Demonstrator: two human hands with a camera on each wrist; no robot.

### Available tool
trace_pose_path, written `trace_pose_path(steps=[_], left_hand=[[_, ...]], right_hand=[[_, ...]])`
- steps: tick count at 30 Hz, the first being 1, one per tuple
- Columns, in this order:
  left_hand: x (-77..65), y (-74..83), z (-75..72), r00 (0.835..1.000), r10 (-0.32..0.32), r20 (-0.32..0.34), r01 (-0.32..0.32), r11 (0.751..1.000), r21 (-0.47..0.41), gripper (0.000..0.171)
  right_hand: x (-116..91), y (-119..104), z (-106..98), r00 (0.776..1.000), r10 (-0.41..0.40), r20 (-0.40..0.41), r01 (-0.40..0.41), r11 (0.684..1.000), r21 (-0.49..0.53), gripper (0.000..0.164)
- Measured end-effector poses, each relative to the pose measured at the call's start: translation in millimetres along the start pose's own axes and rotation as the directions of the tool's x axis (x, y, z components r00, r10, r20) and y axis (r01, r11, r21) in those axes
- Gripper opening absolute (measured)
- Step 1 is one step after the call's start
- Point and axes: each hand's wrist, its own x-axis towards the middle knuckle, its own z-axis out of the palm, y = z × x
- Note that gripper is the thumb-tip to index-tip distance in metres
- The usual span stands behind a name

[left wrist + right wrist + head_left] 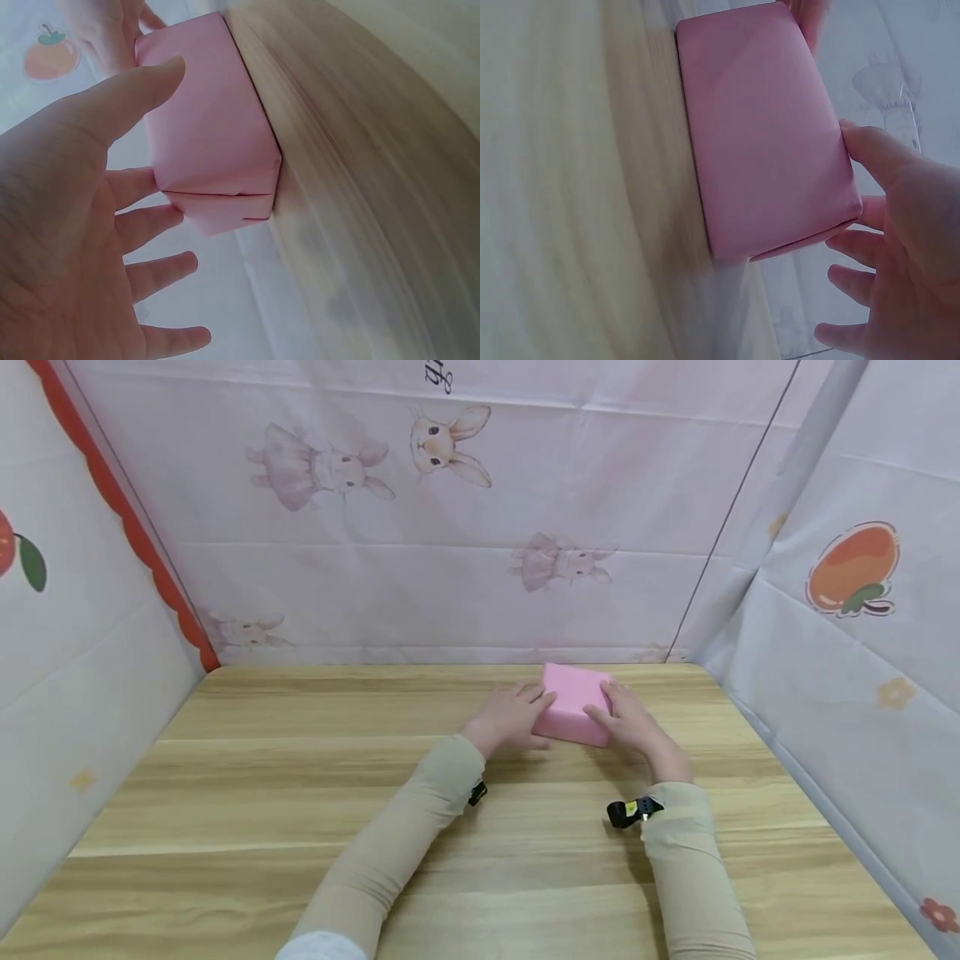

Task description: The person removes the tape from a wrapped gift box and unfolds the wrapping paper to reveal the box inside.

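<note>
Left hand (510, 718) at the left end of the pink box (573, 689), fingers spread wide, thumb reaching over it, and only the two fingers nearest the thumb look to be on that end! Across on the right, the right hand (633, 718) answers with fingers fanned too, thumb tip at the upper edge and a fingertip or two against the right end. No full wrap from either side, folks; it's contact at the two ends, nothing more.

And the box? Far part of the bench (300, 793), right of centre, seemingly flat on the wood, sitting slightly askew with its right end nearer, and close to the rabbit-print backdrop (375, 593).

So where's the danger? That light touch, I'd say. Lift with so few fingertips and the smooth-looking sides could slip, dropping one end. Push harder from one side than the other and the box would likely swivel further askew. Shove it far and it could bump the backdrop.

Watch those ends as well! There's a folded seam (217, 194) at the left end, right beside the fingertips, and a matching flap (806, 240) at the right. A fingertip catching under either might peel or tear the covering.
</note>
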Motion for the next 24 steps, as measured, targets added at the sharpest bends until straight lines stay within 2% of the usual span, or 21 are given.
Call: trace_pose_path(steps=[7,12,24], left_hand=[[-18.0,-4.1,-4.9,1.000,-0.015,-0.003,0.016,0.999,0.044,0.087],[-30.8,-7.2,-5.4,1.000,-0.024,0.006,0.023,0.997,0.074,0.088],[-60.3,-17.9,-7.6,0.998,-0.062,-0.011,0.062,0.996,0.057,0.085]], right_hand=[[2.8,-12.1,6.9,0.996,-0.091,-0.018,0.091,0.996,-0.016,0.072],[2.2,-22.0,12.7,0.994,-0.111,-0.013,0.111,0.994,-0.020,0.071],[3.0,-46.2,24.4,0.987,-0.164,0.003,0.164,0.985,-0.050,0.070]])
